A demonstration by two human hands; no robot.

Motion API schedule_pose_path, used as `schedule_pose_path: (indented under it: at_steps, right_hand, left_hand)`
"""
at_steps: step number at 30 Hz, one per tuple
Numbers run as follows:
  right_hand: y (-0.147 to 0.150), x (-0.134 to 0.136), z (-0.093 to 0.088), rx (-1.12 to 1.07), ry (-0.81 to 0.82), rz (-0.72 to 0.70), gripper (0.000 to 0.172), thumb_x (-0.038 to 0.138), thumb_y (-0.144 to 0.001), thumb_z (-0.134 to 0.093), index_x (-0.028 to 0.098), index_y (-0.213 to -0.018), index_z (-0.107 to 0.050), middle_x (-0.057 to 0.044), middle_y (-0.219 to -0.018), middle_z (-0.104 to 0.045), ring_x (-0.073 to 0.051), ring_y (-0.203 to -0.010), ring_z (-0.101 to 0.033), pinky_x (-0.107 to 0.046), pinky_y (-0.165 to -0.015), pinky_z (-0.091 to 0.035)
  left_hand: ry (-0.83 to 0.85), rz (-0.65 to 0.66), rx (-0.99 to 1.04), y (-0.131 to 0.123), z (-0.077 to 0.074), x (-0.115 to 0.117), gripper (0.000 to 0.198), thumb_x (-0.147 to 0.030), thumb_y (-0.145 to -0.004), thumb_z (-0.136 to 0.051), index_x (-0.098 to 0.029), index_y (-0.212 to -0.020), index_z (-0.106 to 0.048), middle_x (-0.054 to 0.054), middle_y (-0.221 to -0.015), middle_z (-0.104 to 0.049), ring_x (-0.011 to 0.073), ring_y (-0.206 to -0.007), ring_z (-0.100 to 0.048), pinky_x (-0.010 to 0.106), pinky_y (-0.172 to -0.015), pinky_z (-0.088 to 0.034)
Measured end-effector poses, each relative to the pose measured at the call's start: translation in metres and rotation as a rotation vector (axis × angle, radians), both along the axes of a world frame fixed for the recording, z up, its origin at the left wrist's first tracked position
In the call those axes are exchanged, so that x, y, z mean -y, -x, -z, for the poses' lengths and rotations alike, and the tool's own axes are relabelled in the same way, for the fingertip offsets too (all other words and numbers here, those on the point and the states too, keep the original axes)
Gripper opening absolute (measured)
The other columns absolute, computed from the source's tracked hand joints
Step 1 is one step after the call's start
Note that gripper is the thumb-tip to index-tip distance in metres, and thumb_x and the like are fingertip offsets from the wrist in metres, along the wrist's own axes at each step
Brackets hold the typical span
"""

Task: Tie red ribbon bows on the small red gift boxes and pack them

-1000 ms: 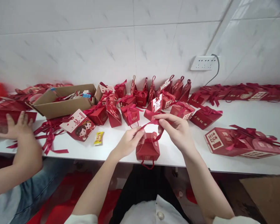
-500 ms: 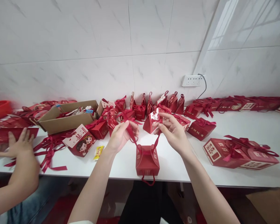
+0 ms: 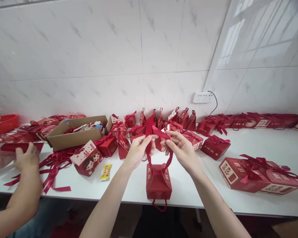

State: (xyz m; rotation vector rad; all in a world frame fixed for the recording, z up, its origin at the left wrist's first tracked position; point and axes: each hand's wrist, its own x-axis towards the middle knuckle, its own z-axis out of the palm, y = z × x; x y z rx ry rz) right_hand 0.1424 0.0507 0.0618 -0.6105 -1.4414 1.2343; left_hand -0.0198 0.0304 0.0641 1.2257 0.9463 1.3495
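Note:
A small red gift box (image 3: 159,185) stands at the table's front edge, its cord handle hanging over the edge. Red ribbon (image 3: 149,127) rises from the top of the box in two strands. My left hand (image 3: 140,150) pinches one strand, with a length of it standing up above the fingers. Just to the right, my right hand (image 3: 176,144) pinches the other strand, whose end points left toward my left hand. Both hands are raised above the box, close together and apart from it. Behind them, a small printed box is partly hidden.
An open cardboard box (image 3: 74,140) stands left, near loose ribbons (image 3: 55,168), a printed gift box (image 3: 87,159) and a yellow packet (image 3: 105,172). Another person's hand (image 3: 27,158) works at far left. Larger red boxes (image 3: 259,175) lie right. Several ribboned boxes line the wall.
My two hands have come closer together, and the ribbon strands now stick out above and between my fingers. The camera view has tilted up slightly. The other person's hand has shifted on the red piece.

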Motion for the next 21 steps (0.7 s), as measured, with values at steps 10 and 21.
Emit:
schedule_pose_path:
  at_steps: [10, 21]
  right_hand:
    - [0.005, 0.008, -0.003, -0.021, -0.123, 0.207, 0.018, 0.033, -0.080, -0.060, 0.020, -0.092, -0.065, 0.000, -0.065, -0.063, -0.012, -0.058, -0.056, -0.026, -0.054, -0.046]
    - [0.012, 0.007, 0.009, 0.224, -0.386, 0.396, 0.006, 0.026, -0.078, -0.063, 0.022, -0.073, -0.063, -0.008, -0.099, -0.061, -0.023, -0.098, -0.056, -0.038, -0.080, -0.047]
  left_hand:
    - [0.029, 0.023, -0.170, -0.012, 0.001, 0.001, 0.035, -0.043, -0.085, -0.049, -0.015, -0.063, -0.048, -0.005, -0.050, -0.048, 0.0030, -0.030, -0.035, 0.018, -0.031, -0.023]
    - [-0.036, 0.128, -0.249, -0.016, -0.005, 0.023, 0.036, -0.039, -0.085, -0.048, -0.014, -0.059, -0.051, -0.001, -0.053, -0.053, 0.0046, -0.033, -0.042, 0.019, -0.036, -0.030]
